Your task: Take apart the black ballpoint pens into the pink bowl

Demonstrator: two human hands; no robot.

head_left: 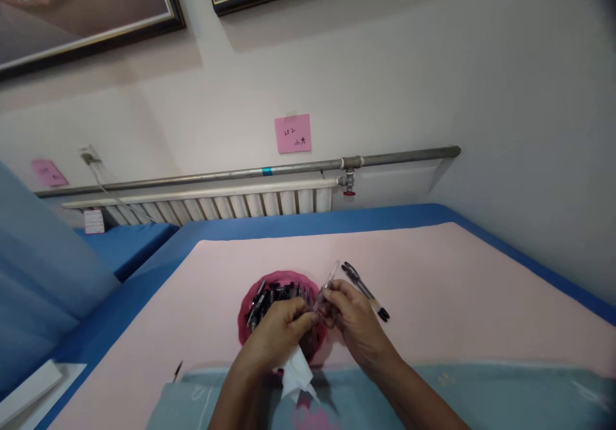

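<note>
A clear, slim pen barrel (pixel 332 275) slants upward from the fingers of my right hand (pixel 355 318), which pinches it. My left hand (pixel 280 328) is closed at the barrel's lower end, thumb and fingers pressed together. What sits between those left fingertips is too small to make out. Beneath both hands stands a pink-red basket (pixel 244 301) with a wavy rim, filled with many dark pen parts (pixel 260 301). White tissue (pixel 296 375) hangs below my left hand at the basket's near side. Right of my right hand lie black-capped clear pens (pixel 363 285), side by side.
A pink sheet (pixel 457 289) covers the blue-edged table (pixel 337 220). Blue-green cloth (pixel 481 391) lies along the near edge, with a small dark pointed piece (pixel 178 370) beside it. Behind are a radiator (pixel 255 204) and a pipe (pixel 308 168). Blue curtain (pixel 43 276) hangs at left.
</note>
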